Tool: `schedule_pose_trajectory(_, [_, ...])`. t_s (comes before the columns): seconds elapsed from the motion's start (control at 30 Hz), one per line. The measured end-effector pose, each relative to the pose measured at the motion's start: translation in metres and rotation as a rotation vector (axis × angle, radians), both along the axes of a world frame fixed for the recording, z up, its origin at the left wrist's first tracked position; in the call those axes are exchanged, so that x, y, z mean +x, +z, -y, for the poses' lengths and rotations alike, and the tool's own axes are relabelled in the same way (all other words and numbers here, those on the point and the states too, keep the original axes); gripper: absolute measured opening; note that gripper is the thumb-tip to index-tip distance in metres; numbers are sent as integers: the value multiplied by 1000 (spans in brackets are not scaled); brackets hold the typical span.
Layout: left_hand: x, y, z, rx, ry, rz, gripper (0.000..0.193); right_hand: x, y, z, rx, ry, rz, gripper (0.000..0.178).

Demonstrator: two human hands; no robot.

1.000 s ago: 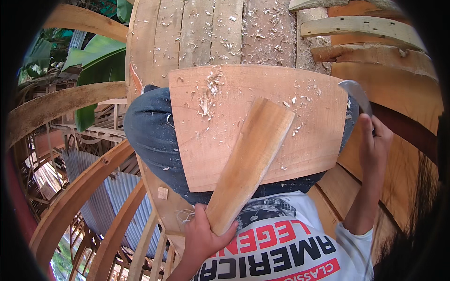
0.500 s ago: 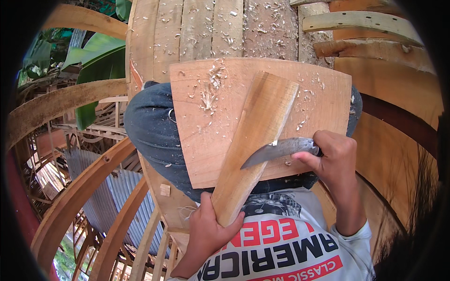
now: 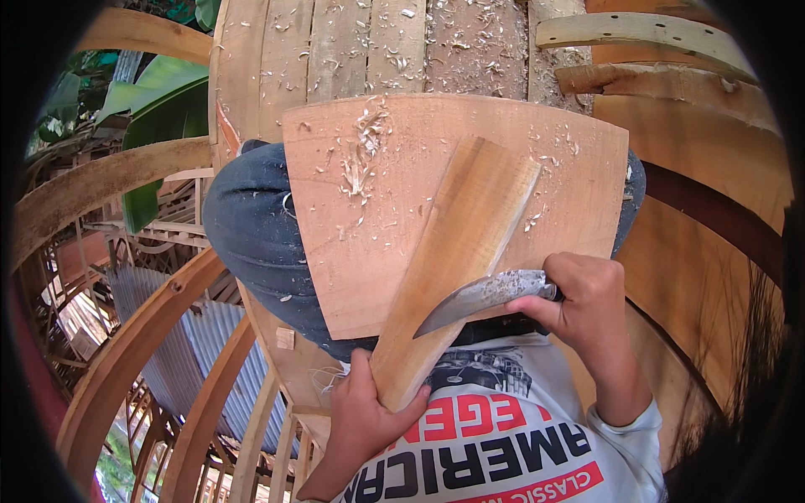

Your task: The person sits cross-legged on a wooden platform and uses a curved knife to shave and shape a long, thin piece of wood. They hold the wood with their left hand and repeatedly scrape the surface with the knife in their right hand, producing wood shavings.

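Observation:
A narrow wooden piece (image 3: pixel 470 214) lies slantwise over a broad flat board (image 3: pixel 348 268) that rests across my lap. My left hand (image 3: pixel 373 408) grips the near end of the narrow piece, thumb on one side and fingers on the other. In my right hand (image 3: pixel 583 298) is a curved knife (image 3: pixel 482 298), its handle mostly hidden by the fingers. The blade points left and crosses the right edge of the narrow piece, nearer its held end. Pale curled shavings (image 3: pixel 365 142) are scattered on the broad board.
Planks (image 3: pixel 394 50) strewn with shavings stretch away beyond the board. Curved wooden ribs (image 3: pixel 134 360) stand at the left, with corrugated metal sheets (image 3: pixel 226 360) below them. More ribs (image 3: pixel 646 33) and curved panels (image 3: pixel 704 293) line the right. A large green leaf (image 3: pixel 163 96) hangs at upper left.
My right hand has drawn the knife toward me and slightly left, down along the narrow piece's edge. The left hand keeps its hold. The whole view has shifted slightly.

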State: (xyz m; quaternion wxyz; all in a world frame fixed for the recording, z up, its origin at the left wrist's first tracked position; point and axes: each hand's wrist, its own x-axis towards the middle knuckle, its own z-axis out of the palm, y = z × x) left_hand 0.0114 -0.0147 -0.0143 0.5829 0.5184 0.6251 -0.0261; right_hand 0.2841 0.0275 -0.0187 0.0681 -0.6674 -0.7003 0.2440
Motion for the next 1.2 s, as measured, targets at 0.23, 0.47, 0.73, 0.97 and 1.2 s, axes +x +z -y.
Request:
schedule_pose_trajectory(0.23, [8,-3,-1,37,28,-28,56,19,-19,-18,217,-62,123,60])
schedule_pose_trajectory(0.47, [-14,-1,17,-2,-10,-31,57,114,7,-26,122,-611,22,57])
schedule_pose_trajectory(0.73, [-4,-4,5,-28,18,-14,56,4,2,0,-19,-11,5,57])
schedule_pose_trajectory(0.97, [2,-4,-1,32,37,1,55,16,-14,-18,167,20,127,63])
schedule_pose_trajectory(1.2, [-14,-5,17,-25,-69,-14,58,128,-4,-39,165,-747,120,59])
